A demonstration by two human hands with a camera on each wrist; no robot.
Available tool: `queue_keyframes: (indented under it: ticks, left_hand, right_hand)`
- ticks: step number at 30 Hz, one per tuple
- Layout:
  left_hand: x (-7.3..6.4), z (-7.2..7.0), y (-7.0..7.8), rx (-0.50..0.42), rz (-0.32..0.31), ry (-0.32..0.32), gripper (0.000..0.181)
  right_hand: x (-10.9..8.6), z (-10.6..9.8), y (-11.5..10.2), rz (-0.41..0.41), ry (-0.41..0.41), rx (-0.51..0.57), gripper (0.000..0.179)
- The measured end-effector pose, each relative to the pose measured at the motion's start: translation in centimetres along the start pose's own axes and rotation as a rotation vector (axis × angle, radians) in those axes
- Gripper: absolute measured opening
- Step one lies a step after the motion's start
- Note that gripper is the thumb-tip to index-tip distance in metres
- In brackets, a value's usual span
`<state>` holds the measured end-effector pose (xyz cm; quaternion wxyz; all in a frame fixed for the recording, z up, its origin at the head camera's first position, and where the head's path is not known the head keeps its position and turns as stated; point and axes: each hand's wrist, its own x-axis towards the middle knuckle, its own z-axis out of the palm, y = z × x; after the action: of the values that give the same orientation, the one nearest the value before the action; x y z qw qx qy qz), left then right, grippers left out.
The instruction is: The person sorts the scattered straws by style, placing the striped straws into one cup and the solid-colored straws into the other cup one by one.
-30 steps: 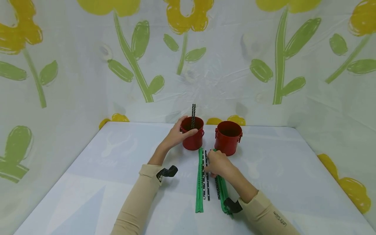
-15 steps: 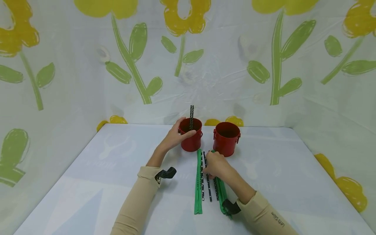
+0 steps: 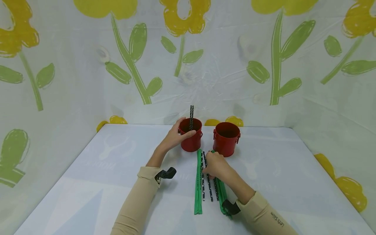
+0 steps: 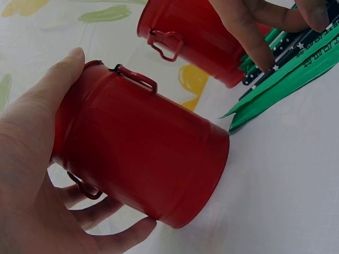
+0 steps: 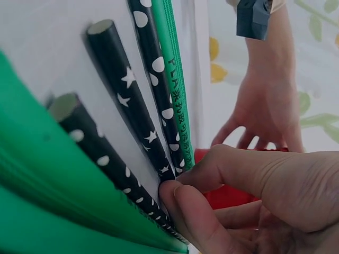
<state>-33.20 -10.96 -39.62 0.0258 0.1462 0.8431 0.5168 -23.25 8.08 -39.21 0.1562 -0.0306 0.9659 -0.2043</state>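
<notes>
The left hand (image 3: 173, 135) grips the left bucket (image 3: 191, 143) near the rim, thumb and fingers on opposite sides. In the inspector's judgement a light steadying hold suffices; a hard squeeze could tip the bucket.

Next in order, on the table (image 3: 279, 182), lie a single green wrapper (image 3: 198, 195), a drop-marked straw (image 3: 203, 187) just beside it, and a star-marked straw (image 3: 210, 189). The right hand (image 3: 218, 166) pinches the star-marked straw between thumb and fingers, toward its far end. A spotted straw (image 3: 216, 192) lies close by on the right, then the green bundle (image 3: 223, 197), partly hidden by the wrist camera (image 3: 231, 207).

Good practice here, as judged: close the fingertips on the one straw only, raise it clear of its neighbours, and pinch no harder than needed, since the tube (hollow or not, the views do not settle it) may crease.

Containers, left to right: the left bucket stands upright and holds two dark patterned straws (image 3: 191, 117), close together and rising well above the rim. The right bucket (image 3: 224, 145) also stands upright; nothing projects above its rim, and its floor cannot be seen.
</notes>
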Motion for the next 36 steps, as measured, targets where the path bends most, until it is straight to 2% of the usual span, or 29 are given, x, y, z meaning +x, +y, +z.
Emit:
queue_keyframes:
  ticks: [26, 36]
  left_hand:
    - [0.07, 0.01, -0.44, 0.001, 0.000, 0.004, 0.092]
    - [0.10, 0.04, -0.28, 0.001, 0.002, 0.005, 0.090]
  right_hand:
    - [-0.31, 0.36, -0.04, -0.030, 0.036, -0.052, 0.036]
    - [0.15, -0.60, 0.35, -0.013, 0.045, 0.030, 0.044]
